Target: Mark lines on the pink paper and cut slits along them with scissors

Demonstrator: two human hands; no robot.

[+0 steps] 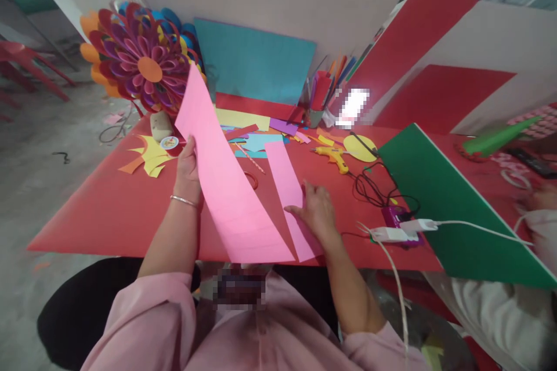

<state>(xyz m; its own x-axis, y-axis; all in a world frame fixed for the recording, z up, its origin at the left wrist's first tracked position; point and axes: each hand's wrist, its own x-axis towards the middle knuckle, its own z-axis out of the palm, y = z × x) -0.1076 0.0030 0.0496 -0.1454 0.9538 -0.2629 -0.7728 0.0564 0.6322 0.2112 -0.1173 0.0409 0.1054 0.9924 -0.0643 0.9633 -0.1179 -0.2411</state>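
Observation:
My left hand (187, 163) grips the left edge of a large pink paper sheet (226, 185). The sheet is raised and curved, its far corner pointing up and its near end close to the table's front edge. My right hand (319, 211) is open, thumb and fingers apart, at the right edge of a narrower pink paper strip (285, 179). That strip lies on the red tabletop (113, 203). Between the two papers a red ring-shaped thing (251, 179) shows in part, the rest hidden under the large sheet. A thin patterned stick (252, 159) lies just beyond it.
A yellow glue gun (333, 157) lies right of the strip, its cord running to a purple power strip (398, 223) with white plugs. A green board (461, 203) stands at right, near another person's sleeve (542, 232). Yellow scraps (152, 156) and a paper flower (143, 61) are at left.

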